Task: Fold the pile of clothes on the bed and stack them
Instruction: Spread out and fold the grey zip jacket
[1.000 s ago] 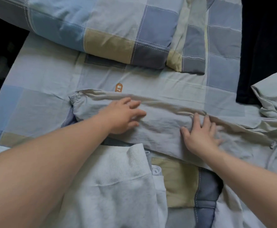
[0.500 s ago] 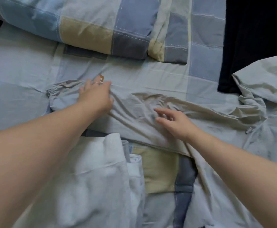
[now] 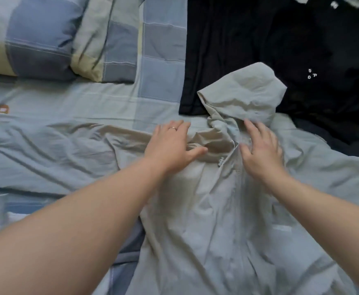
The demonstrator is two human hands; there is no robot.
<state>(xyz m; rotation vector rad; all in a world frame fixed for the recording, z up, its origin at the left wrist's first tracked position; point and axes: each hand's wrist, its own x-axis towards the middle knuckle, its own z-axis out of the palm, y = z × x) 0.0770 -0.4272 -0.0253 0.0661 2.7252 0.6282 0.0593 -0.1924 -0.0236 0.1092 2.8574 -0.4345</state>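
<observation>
While both hands press down on it, one pale grey-green hooded jacket [image 3: 206, 209] lies front-up across the patchwork bed sheet [image 3: 102, 96], filling the middle and lower right of the view. Two bare arms reach in. The left hand [image 3: 170, 145] lies flat on the cloth just left of the collar, its fingers [image 3: 184, 127] straight and slightly apart, thumb stretched toward the zip, gripping nothing. The right hand [image 3: 261, 150] lies flat just right of the collar, its fingers [image 3: 251, 126] splayed wide and a little blurred, also gripping nothing. One thin ring [image 3: 172, 128] sits on the left hand.

Counted otherwise: two checked pillows [image 3: 35, 39] side by side at the head of the bed, one dark mass of black clothing [image 3: 259, 50] at the upper right, though I cannot tell whether it is a single garment, and one small orange label [image 3: 2, 109] on the sheet at the far left.

The jacket is thin and heavily creased. Its one hood [image 3: 242, 96] stands puffed up beyond the hands, its far edge overlapping the black clothing. One sleeve [image 3: 46, 150] runs out flat to the left, wrinkled along its length; the cloth on the other side spreads toward the right edge of the view. A single zip pull [image 3: 220, 161] shows between the two hands, near the top of the closed front.
</observation>
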